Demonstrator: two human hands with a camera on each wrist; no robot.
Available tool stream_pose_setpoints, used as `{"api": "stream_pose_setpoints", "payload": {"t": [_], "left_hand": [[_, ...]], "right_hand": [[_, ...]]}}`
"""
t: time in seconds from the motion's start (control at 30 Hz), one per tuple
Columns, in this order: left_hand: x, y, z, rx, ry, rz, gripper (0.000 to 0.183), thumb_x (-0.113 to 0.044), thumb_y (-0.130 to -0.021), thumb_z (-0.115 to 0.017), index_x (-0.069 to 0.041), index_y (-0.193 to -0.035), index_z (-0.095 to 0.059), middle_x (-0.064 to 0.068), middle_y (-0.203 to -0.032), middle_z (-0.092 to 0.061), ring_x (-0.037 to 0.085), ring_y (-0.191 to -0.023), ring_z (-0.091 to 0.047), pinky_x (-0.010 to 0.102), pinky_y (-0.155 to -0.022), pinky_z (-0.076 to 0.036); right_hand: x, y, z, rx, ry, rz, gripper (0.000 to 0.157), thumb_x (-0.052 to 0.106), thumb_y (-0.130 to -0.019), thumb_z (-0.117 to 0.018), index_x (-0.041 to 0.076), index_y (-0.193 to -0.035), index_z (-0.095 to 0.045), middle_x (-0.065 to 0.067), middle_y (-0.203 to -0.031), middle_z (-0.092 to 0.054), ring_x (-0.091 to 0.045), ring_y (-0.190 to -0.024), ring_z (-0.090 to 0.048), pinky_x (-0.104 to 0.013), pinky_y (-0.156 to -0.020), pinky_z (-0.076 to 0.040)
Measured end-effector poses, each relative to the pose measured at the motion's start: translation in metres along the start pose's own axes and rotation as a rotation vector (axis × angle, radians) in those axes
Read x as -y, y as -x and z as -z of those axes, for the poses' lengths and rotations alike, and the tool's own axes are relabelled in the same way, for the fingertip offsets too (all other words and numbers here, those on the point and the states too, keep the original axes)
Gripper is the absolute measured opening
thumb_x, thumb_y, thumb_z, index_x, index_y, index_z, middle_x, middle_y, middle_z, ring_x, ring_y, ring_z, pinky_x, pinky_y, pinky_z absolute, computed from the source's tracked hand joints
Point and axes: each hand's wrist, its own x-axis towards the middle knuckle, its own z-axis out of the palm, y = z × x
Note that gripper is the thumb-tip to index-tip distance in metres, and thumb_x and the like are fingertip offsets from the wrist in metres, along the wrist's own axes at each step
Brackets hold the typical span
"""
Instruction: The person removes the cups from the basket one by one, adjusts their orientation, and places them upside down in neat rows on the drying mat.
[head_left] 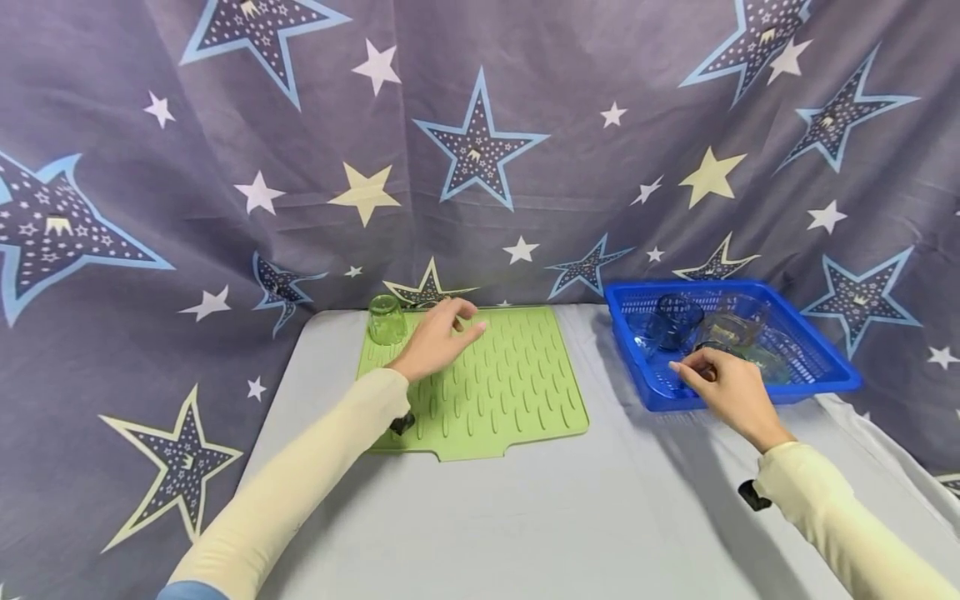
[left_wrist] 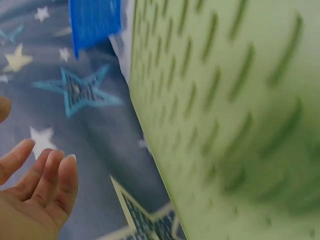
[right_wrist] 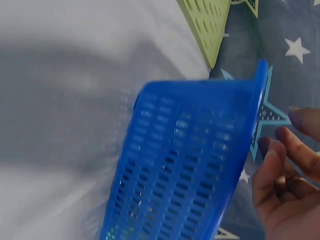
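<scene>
My left hand [head_left: 437,340] hovers over the green drying mat [head_left: 517,383], its fingers loosely bent with nothing between them. Just left of it a green glass [head_left: 387,322] stands upside down on the mat's far left corner. On the right, my right hand [head_left: 731,390] is above the near side of a blue basket [head_left: 817,387]. Its fingers are relaxed and no object shows in them. Inside the basket lie a dark blue glass [head_left: 677,320], a clear glass [head_left: 729,328] and a greenish glass [head_left: 768,360]; the hand partly covers the contents.
A white cloth [head_left: 525,517] covers the table under mat and basket. Behind them hangs a grey curtain [head_left: 525,233] with stars, close to the table's far edge. The basket's slotted side wall [right_wrist: 170,165] rises beside the right hand in the right wrist view.
</scene>
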Motion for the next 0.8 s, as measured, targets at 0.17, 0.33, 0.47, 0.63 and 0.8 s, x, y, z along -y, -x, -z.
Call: {"api": "stream_pose_setpoints", "payload": {"t": [0.17, 0.33, 0.47, 0.63, 0.8], "left_hand": [[-0.024, 0.003, -0.021, 0.083, 0.067, -0.041, 0.041, -0.044, -0.103, -0.061, -0.013, -0.130, -0.061, 0.004, -0.125, -0.062, 0.014, -0.102, -0.059, 0.039, -0.092, -0.052], [-0.047, 0.009, -0.038, 0.164, 0.074, -0.124, 0.042, -0.043, -0.104, -0.060, -0.011, -0.131, -0.062, 0.004, -0.124, -0.064, 0.012, -0.101, -0.059, 0.039, -0.091, -0.053], [-0.063, 0.015, -0.047, 0.216, 0.074, -0.180, 0.039, -0.042, -0.104, -0.060, -0.014, -0.130, -0.063, 0.002, -0.124, -0.064, 0.010, -0.100, -0.059, 0.037, -0.090, -0.053], [-0.077, 0.022, -0.056, 0.261, 0.085, -0.224, 0.037, -0.044, -0.104, -0.059, -0.015, -0.127, -0.063, 0.002, -0.124, -0.064, 0.009, -0.101, -0.059, 0.033, -0.089, -0.052], [-0.086, 0.026, -0.063, 0.283, 0.088, -0.266, 0.033, -0.040, -0.105, -0.060, -0.014, -0.126, -0.064, 0.000, -0.122, -0.064, 0.008, -0.100, -0.059, 0.034, -0.090, -0.053]], "right_hand": [[-0.019, -0.006, 0.012, -0.070, 0.056, -0.004, 0.021, 0.030, -0.098, -0.072, 0.009, -0.095, -0.074, -0.006, -0.083, -0.074, -0.027, -0.077, -0.067, -0.041, -0.066, -0.049], [-0.044, -0.009, 0.021, -0.083, 0.073, -0.072, 0.021, 0.023, -0.099, -0.070, 0.002, -0.098, -0.072, -0.017, -0.089, -0.074, -0.034, -0.079, -0.066, -0.050, -0.075, -0.045], [-0.063, -0.015, 0.028, -0.065, 0.086, -0.138, 0.026, 0.023, -0.100, -0.067, -0.003, -0.099, -0.070, -0.020, -0.087, -0.072, -0.035, -0.077, -0.063, -0.053, -0.077, -0.040], [-0.082, -0.022, 0.037, 0.010, 0.115, -0.189, 0.032, 0.026, -0.101, -0.065, -0.006, -0.100, -0.071, -0.022, -0.086, -0.072, -0.042, -0.081, -0.065, -0.058, -0.075, -0.046], [-0.092, -0.025, 0.045, 0.129, 0.138, -0.243, 0.042, 0.032, -0.102, -0.063, -0.009, -0.104, -0.072, -0.026, -0.095, -0.072, -0.050, -0.091, -0.064, -0.060, -0.073, -0.050]]}}
